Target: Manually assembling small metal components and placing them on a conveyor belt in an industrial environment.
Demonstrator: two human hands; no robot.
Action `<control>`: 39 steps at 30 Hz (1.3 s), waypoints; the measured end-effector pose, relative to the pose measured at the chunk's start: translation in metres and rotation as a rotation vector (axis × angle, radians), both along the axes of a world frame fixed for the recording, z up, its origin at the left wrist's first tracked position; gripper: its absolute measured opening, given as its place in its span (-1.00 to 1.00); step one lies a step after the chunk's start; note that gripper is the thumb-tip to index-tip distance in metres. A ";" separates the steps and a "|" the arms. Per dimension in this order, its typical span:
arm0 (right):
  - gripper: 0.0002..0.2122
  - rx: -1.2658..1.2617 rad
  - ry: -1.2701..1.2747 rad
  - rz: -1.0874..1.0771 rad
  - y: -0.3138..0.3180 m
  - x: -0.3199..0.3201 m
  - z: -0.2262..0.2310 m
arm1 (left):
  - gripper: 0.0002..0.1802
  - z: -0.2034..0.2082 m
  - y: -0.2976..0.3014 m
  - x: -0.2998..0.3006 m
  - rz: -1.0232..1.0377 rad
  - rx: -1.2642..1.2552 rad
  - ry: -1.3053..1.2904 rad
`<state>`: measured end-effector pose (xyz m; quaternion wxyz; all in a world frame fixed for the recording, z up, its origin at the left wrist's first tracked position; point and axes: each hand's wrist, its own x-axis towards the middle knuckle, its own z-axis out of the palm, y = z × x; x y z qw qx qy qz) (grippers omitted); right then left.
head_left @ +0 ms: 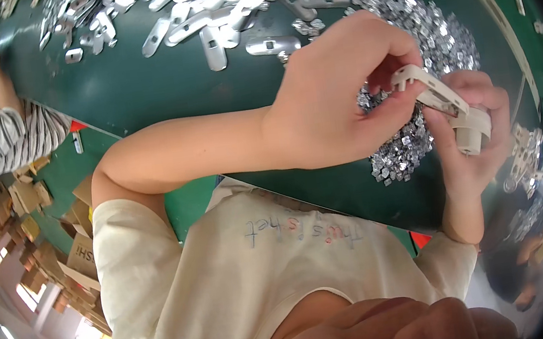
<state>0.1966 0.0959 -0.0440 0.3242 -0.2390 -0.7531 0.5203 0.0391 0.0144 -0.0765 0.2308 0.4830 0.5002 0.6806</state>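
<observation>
I'm probably assembling the cream plastic part (439,88) above the table (140,91) — my left hand (350,92) pinching one end, right hand (477,134) gripping the other (inside too small to read). Next likely needs steady alignment.

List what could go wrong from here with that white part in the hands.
If the left hand or right hand slips, the white part might drop into the small metal pieces spread beneath and around it.

Those pieces lie loose, so a hand brushing them could scatter some across the green table.
</observation>
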 end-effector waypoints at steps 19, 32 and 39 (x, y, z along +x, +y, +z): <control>-0.75 0.495 -0.653 0.169 0.066 -0.006 0.004 | -0.78 0.040 0.048 -0.129 -0.183 -0.782 1.133; -0.85 0.574 -0.530 0.019 0.062 0.013 -0.011 | -0.91 0.046 0.043 -0.066 -0.281 -0.596 0.009; -0.87 0.597 -0.467 -0.061 0.062 0.009 -0.007 | -0.74 0.037 0.019 -0.022 -0.305 -0.552 -0.134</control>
